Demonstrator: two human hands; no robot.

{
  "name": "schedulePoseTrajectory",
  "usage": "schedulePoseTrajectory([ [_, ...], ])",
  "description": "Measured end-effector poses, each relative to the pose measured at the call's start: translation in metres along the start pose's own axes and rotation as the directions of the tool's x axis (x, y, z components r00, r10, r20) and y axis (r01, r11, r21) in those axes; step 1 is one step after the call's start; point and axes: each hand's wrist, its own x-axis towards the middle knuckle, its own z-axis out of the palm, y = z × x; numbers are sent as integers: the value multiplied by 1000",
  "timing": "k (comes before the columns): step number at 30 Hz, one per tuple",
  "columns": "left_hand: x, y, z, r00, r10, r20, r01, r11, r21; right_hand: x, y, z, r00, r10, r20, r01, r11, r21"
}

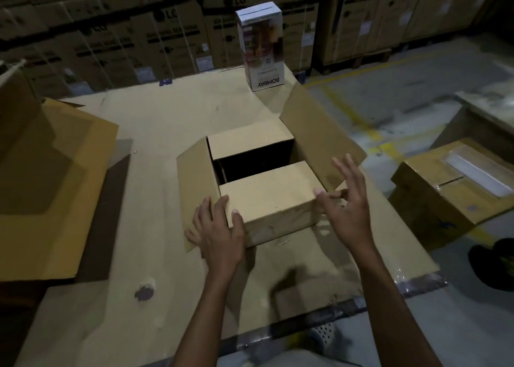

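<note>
A brown cardboard box stands on the cardboard-covered surface in the middle. Its near and far short flaps are folded inward, a dark gap shows between them, and its left and right long flaps stand open. My left hand rests with spread fingers against the box's near left corner, the thumb on the near wall. My right hand hovers beside the near right corner with fingers spread, the thumb close to the folded near flap, holding nothing.
A tall white printed carton stands upright at the far edge. A large open cardboard box lies at the left. Taped boxes sit on the floor at the right. Stacked cartons wall the back.
</note>
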Motion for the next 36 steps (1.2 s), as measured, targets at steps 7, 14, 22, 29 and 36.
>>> schedulePoseTrajectory([
  [7, 43, 18, -15, 971, -114, 208, 126, 991, -46, -17, 60, 0, 926, 353, 134, -354, 935, -17],
  [14, 74, 40, -38, 978, -156, 139, 168, 983, -77, -8, 28, -20, 981, 193, 10, -193, 980, 55],
  [22, 60, 66, -105, 948, 140, 285, 71, 781, -620, 22, -25, -27, 953, 205, 223, -292, 818, 496],
  [29, 3, 37, -114, 823, 205, 530, 214, 752, -623, 2, 1, -57, 905, 272, 328, -402, 801, 444],
  [36, -17, 13, -67, 816, -33, 577, 453, 656, -603, -26, 37, -52, 869, 349, 352, -432, 882, 192],
])
